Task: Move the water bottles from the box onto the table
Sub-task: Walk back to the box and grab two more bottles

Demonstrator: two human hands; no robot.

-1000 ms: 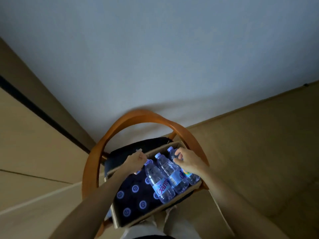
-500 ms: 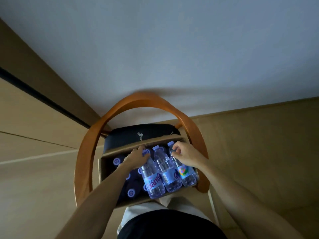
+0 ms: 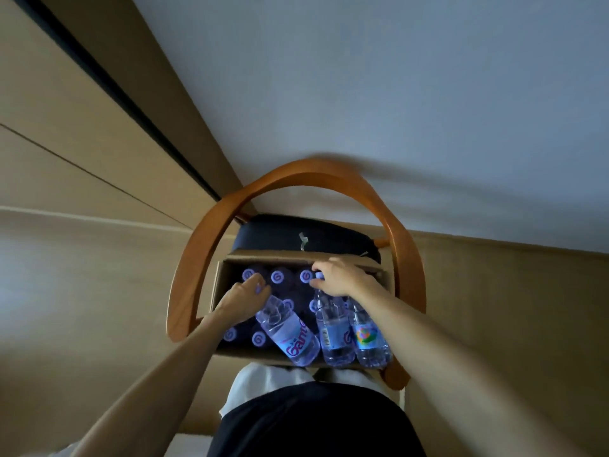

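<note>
Three water bottles are lying in the box on the chair. The left bottle's neck is gripped by the left hand; the middle bottle's cap is pinched by the right hand. Next, both should be lifted out and carried to the worktop, which cannot be seen.

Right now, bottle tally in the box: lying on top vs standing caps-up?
Lying bottles: 3
Standing bottles, caps visible: 7; more may be hidden
Total visible in the cardboard box: 10
</note>
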